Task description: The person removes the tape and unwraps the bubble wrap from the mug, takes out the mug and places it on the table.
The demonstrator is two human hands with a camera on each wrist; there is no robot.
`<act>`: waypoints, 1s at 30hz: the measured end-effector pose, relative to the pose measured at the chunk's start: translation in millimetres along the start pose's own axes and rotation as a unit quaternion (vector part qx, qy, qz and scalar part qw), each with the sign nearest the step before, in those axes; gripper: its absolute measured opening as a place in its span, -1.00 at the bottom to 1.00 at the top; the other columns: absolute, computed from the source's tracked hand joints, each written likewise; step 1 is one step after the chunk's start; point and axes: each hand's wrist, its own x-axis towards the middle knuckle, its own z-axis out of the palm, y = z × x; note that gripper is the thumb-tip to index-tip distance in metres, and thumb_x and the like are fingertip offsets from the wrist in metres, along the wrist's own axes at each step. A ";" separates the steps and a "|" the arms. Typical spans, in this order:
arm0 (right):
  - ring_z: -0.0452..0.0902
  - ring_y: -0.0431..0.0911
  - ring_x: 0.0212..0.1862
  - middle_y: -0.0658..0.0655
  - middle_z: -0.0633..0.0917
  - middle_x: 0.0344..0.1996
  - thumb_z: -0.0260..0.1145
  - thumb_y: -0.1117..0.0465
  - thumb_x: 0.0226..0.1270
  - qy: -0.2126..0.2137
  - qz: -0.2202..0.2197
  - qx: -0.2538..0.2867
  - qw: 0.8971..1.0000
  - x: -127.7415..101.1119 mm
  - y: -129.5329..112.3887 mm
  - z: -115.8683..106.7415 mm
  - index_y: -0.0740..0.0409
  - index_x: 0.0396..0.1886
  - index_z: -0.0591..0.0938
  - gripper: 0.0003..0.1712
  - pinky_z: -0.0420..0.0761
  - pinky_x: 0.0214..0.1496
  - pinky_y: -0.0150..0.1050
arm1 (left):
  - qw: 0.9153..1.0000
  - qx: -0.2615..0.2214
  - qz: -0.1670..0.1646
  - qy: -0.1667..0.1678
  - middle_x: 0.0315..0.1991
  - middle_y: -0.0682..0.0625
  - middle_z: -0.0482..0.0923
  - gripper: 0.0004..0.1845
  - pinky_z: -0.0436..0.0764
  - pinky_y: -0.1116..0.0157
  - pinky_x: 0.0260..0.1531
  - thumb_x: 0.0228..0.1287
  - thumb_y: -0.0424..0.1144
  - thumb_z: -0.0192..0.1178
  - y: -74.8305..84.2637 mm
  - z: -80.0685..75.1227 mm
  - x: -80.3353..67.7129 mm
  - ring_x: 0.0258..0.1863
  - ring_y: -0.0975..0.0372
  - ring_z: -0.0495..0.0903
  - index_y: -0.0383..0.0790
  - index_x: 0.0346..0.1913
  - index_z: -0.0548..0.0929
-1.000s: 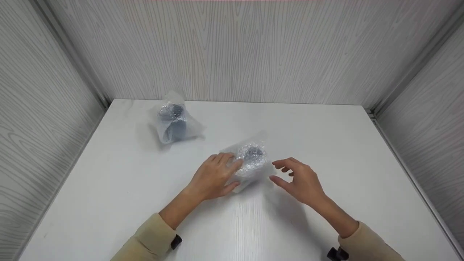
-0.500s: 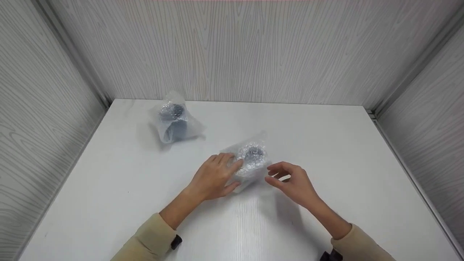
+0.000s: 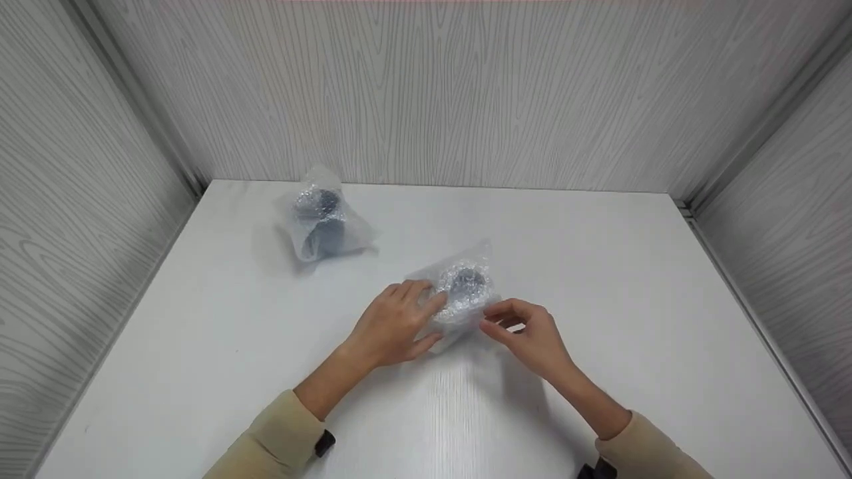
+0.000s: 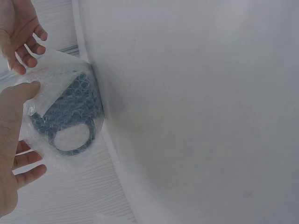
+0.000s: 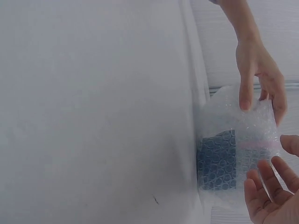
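A dark mug in bubble wrap [image 3: 462, 293] stands near the middle of the white table [image 3: 612, 266]. My left hand [image 3: 413, 322] holds it from the left, thumb and fingers curled round the wrap. In the left wrist view the left hand [image 4: 14, 133] has its thumb on top of the wrapped mug [image 4: 65, 119] and fingers beneath. My right hand [image 3: 512, 324] is at the wrap's right edge, fingers loosely bent. The right wrist view shows the right hand [image 5: 270, 191] spread beside the wrapped mug [image 5: 224, 158], gripping nothing.
A second bubble-wrapped dark mug [image 3: 319, 219] stands at the table's far left. Grey wood-grain walls [image 3: 426, 93] close in the table at the back and both sides. Both sleeves are beige.
My right hand has moved left, from a hand's width away to the wrap's right edge, its fingers bending in. The left hand and both wrapped mugs have stayed put.
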 end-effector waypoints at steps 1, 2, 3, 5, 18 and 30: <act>0.73 -0.15 -0.13 0.06 0.84 -0.16 0.57 0.19 0.30 0.000 0.001 0.001 1.000 0.4 0.2 0.7 0.07 -0.10 0.81 -0.80 0.73 0.03 -0.29 | 1.000 -0.002 0.000 0.001 0.16 -0.10 0.68 -0.37 0.74 0.14 0.10 0.25 0.23 0.42 -0.1 0.1 -0.1 0.16 0.07 0.69 -0.01 0.27 0.60; 0.73 -0.14 -0.12 0.06 0.84 -0.16 0.56 0.18 0.30 0.000 0.003 0.002 1.000 0.8 0.4 1.3 0.07 -0.11 0.81 -0.81 0.72 0.02 -0.31 | 1.000 -0.004 0.000 0.003 0.16 -0.10 0.68 -0.37 0.74 0.14 0.10 0.25 0.23 0.42 -0.1 0.3 -0.1 0.16 0.07 0.69 -0.01 0.26 0.60; 0.73 -0.14 -0.12 0.06 0.84 -0.15 0.56 0.18 0.31 -0.001 0.004 0.003 1.000 1.2 0.5 1.9 0.07 -0.11 0.82 -0.81 0.72 0.02 -0.31 | 1.000 -0.006 0.001 0.005 0.15 -0.10 0.68 -0.37 0.75 0.14 0.10 0.25 0.22 0.43 -0.1 0.4 -0.1 0.15 0.07 0.69 -0.01 0.26 0.60; 0.73 -0.13 -0.11 0.06 0.85 -0.15 0.56 0.16 0.32 0.000 0.007 0.008 1.000 1.9 0.0 3.3 0.07 -0.12 0.82 -0.82 0.71 0.02 -0.34 | 1.000 -0.007 0.001 0.008 0.15 -0.10 0.68 -0.37 0.75 0.14 0.09 0.24 0.22 0.43 -0.1 0.6 -0.1 0.14 0.07 0.69 -0.02 0.26 0.60; 0.71 -0.14 -0.16 0.04 0.87 -0.22 0.56 0.10 0.31 0.022 0.029 0.006 0.999 5.4 -5.5 9.9 0.08 -0.21 0.86 -0.83 0.66 -0.12 -0.39 | 1.000 -0.015 -0.001 0.009 0.16 -0.11 0.67 -0.42 0.75 0.14 0.09 0.29 0.22 0.40 -1.2 2.7 -0.7 0.14 0.07 0.70 0.02 0.25 0.61; 0.69 -0.16 -0.21 0.03 0.87 -0.29 0.57 0.18 0.29 0.021 0.038 0.009 0.999 9.0 -6.4 15.0 0.10 -0.28 0.86 -0.90 0.65 -0.17 -0.41 | 1.000 -0.013 -0.002 0.008 0.14 -0.08 0.67 -0.43 0.77 0.16 0.05 0.27 0.22 0.41 -1.1 2.3 -0.1 0.12 0.08 0.71 0.05 0.24 0.59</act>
